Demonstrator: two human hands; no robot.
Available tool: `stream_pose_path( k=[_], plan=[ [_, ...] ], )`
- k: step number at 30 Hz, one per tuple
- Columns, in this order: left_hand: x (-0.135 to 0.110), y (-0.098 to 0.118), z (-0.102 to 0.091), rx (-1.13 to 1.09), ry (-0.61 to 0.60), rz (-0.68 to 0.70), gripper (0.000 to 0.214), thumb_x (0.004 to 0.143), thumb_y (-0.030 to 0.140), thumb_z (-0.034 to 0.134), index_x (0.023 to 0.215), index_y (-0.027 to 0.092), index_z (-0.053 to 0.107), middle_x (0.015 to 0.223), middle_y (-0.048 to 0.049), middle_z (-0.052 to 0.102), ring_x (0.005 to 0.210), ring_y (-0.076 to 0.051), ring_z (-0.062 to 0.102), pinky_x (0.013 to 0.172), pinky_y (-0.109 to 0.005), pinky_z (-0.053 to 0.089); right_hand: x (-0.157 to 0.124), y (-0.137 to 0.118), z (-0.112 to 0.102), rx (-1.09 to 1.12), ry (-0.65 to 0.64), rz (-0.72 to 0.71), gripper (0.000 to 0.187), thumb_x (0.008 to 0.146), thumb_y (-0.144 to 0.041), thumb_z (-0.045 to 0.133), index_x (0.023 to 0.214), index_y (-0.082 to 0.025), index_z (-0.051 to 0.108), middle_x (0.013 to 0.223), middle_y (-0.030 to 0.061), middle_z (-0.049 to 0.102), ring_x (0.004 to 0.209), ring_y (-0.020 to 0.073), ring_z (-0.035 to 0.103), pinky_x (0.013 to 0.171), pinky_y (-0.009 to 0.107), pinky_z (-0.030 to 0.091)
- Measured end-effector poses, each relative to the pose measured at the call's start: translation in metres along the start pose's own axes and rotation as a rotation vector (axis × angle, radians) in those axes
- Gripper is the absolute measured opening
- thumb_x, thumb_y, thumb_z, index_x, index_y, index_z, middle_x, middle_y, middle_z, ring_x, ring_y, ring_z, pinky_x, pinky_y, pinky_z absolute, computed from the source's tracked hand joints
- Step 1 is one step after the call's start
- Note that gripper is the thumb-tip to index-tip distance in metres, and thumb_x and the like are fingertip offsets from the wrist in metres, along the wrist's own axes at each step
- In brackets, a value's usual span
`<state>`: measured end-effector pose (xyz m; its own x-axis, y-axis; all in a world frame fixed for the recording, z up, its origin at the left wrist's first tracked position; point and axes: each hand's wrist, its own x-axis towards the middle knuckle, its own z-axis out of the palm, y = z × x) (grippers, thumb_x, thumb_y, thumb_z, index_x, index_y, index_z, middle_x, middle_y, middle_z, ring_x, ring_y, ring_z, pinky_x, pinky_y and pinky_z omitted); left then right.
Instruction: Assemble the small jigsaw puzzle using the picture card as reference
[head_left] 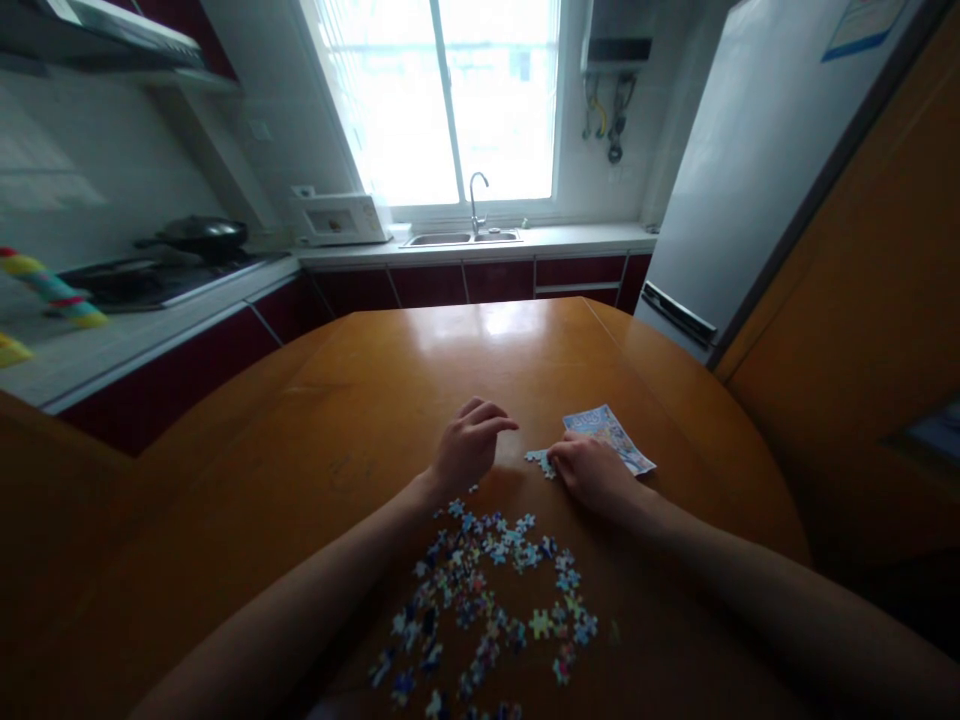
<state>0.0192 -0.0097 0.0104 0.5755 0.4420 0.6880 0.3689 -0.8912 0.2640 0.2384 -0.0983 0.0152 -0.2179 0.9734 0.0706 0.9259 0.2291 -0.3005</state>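
Note:
Both my forearms reach over a round wooden table. My right hand rests on the tabletop with its fingers curled onto a small joined bit of puzzle pieces, just left of a printed reference card lying flat. My left hand hovers a little to the left of those pieces, palm down, fingers loosely bent and apart, holding nothing I can see. Nearer to me, several loose puzzle pieces lie scattered between my arms.
Behind the table runs a kitchen counter with a sink and tap under a bright window, a white appliance, and a wok on a stove at left. A white fridge and a wooden panel stand on the right.

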Motion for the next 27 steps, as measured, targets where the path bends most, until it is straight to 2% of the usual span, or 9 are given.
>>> stream_pose_path(
  k=[6,12,15,19,23,27],
  plan=[
    [0.016,0.006,-0.027,-0.034,0.069,-0.094,0.035,0.088,0.001,0.045,0.093,0.021,0.074,0.089,-0.0045,0.068,0.090,-0.019,0.057,0.080,-0.034,0.049,0.003,0.000,0.004,0.066,0.135,-0.033,0.027,0.097,-0.020,0.047,0.107,-0.022,0.073,0.101,0.0063,0.065,0.093,0.0184,0.059,0.080,0.027,0.039],
    [0.022,0.014,-0.046,-0.050,-0.044,-0.190,0.026,0.089,0.006,0.051,0.092,0.020,0.073,0.092,-0.0045,0.069,0.092,-0.019,0.061,0.084,-0.035,0.048,0.002,-0.002,0.008,0.044,0.074,-0.126,0.034,0.094,-0.013,0.046,0.110,-0.024,0.074,0.098,0.0064,0.061,0.091,0.0183,0.055,0.079,0.027,0.038],
    [0.011,0.013,-0.048,-0.051,-0.116,-0.205,0.023,0.090,0.011,0.053,0.093,0.021,0.074,0.093,-0.0049,0.070,0.091,-0.019,0.062,0.083,-0.034,0.049,0.001,-0.003,0.010,0.024,0.061,-0.153,0.033,0.093,-0.013,0.048,0.108,-0.025,0.075,0.099,0.0066,0.060,0.092,0.0191,0.054,0.080,0.028,0.038],
    [-0.019,0.004,-0.051,-0.075,-0.246,-0.194,0.017,0.093,0.019,0.058,0.101,0.020,0.073,0.091,-0.0056,0.073,0.089,-0.019,0.063,0.081,-0.032,0.051,0.001,-0.003,0.010,0.035,0.073,-0.123,0.030,0.094,-0.015,0.048,0.108,-0.022,0.073,0.099,0.0073,0.062,0.093,0.0192,0.056,0.081,0.027,0.039],
    [-0.049,-0.010,-0.056,-0.082,-0.344,-0.100,0.017,0.096,0.029,0.060,0.099,0.021,0.075,0.089,-0.0059,0.073,0.085,-0.017,0.061,0.076,-0.029,0.050,0.002,0.001,0.009,0.063,0.144,-0.046,0.027,0.097,-0.020,0.047,0.108,-0.020,0.071,0.099,0.0071,0.066,0.094,0.0192,0.060,0.082,0.028,0.039],
    [-0.057,-0.015,-0.057,-0.020,-0.455,-0.069,0.018,0.090,0.039,0.068,0.097,0.025,0.076,0.093,-0.0047,0.070,0.088,-0.018,0.058,0.078,-0.028,0.047,0.003,0.008,0.008,0.092,0.194,-0.004,0.023,0.096,-0.022,0.051,0.104,-0.019,0.072,0.100,0.0067,0.067,0.093,0.0196,0.061,0.082,0.028,0.041]
  ],
)
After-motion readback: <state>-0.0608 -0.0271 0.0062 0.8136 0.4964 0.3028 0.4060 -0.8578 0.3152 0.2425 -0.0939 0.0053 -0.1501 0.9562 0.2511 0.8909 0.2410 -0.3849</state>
